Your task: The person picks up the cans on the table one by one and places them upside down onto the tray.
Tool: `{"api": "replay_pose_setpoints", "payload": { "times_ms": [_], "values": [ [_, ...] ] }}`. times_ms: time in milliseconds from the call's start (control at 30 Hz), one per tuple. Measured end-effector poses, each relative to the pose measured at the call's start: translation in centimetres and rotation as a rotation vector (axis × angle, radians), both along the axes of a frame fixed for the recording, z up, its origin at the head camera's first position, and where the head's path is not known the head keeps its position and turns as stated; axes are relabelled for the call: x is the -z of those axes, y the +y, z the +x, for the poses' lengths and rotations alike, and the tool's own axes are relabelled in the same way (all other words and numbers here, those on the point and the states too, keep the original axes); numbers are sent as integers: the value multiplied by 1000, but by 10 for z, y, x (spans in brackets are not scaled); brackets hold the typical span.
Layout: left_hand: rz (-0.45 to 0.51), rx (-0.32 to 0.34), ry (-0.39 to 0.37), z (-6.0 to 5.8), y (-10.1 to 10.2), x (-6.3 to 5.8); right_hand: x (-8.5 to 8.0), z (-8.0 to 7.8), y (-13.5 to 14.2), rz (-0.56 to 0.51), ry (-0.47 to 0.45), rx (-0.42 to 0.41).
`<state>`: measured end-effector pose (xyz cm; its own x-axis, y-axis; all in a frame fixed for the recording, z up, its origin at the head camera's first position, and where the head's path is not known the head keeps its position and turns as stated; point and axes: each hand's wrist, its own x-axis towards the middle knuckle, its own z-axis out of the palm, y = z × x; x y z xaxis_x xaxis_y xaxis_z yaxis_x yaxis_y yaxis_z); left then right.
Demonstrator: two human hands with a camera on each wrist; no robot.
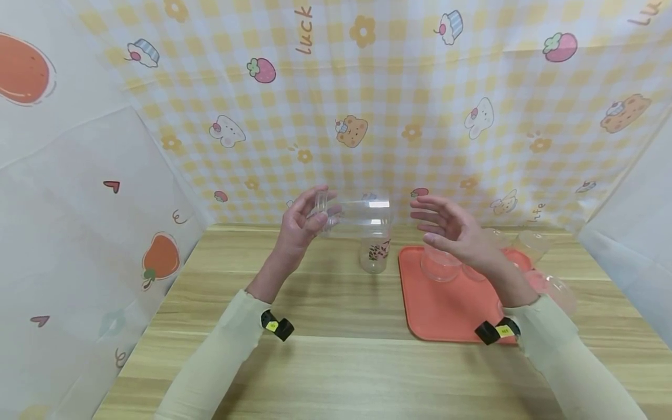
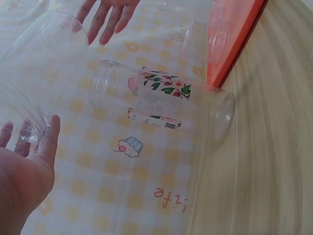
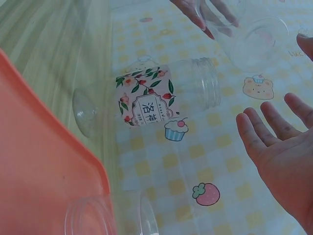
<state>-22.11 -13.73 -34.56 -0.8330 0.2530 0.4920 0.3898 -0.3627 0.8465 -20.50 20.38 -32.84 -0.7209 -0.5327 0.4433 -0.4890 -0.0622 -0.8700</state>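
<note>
My left hand (image 1: 301,217) holds a clear plastic jar (image 1: 357,217) near its ringed rim, thumb on the near side. The jar lies sideways in the air, its base pointing right. My right hand (image 1: 455,230) is raised to the right of that base, fingers spread, palm turned toward it, holding nothing. Below the held jar, a second clear jar (image 1: 374,258) stands upright on the table. Its floral label (image 3: 146,100) faces the right wrist view, and its threaded mouth (image 2: 101,84) has no lid on it.
A red-orange tray (image 1: 446,318) lies under the right forearm. Several clear containers (image 1: 440,265) stand on it, and more clear ones (image 1: 531,245) show around its right side. A yellow checked cloth (image 1: 325,116) hangs behind the wooden table (image 1: 336,373).
</note>
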Motion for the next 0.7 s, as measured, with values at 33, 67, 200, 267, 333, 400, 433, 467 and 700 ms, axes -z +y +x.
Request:
{"api": "replay_pose_setpoints", "payload": {
  "times_ms": [33, 67, 200, 267, 333, 400, 433, 467, 700],
  "values": [
    [0, 2, 0, 0, 0, 0, 0, 0, -1, -2, 1, -1],
    [-2, 2, -1, 0, 0, 0, 0, 0, -1, -4, 1, 0],
    [-3, 4, -6, 1, 1, 1, 0, -1, -4, -16, 16, -12],
    [-3, 4, -5, 2, 3, 1, 0, -1, -5, -18, 21, -14],
    [-3, 0, -6, 2, 4, 1, 0, -2, -6, -17, 25, -16],
    [-5, 0, -4, 2, 5, 1, 0, -2, -7, -14, 29, -15],
    [-7, -2, -3, 2, 6, 1, 0, -2, -8, -12, 28, -15],
    [-9, -4, -2, 2, 6, 1, 0, -2, -8, -11, 28, -14],
    [-11, -9, -10, 3, 8, 2, -1, 0, -11, -14, 14, -14]
  ]
}}
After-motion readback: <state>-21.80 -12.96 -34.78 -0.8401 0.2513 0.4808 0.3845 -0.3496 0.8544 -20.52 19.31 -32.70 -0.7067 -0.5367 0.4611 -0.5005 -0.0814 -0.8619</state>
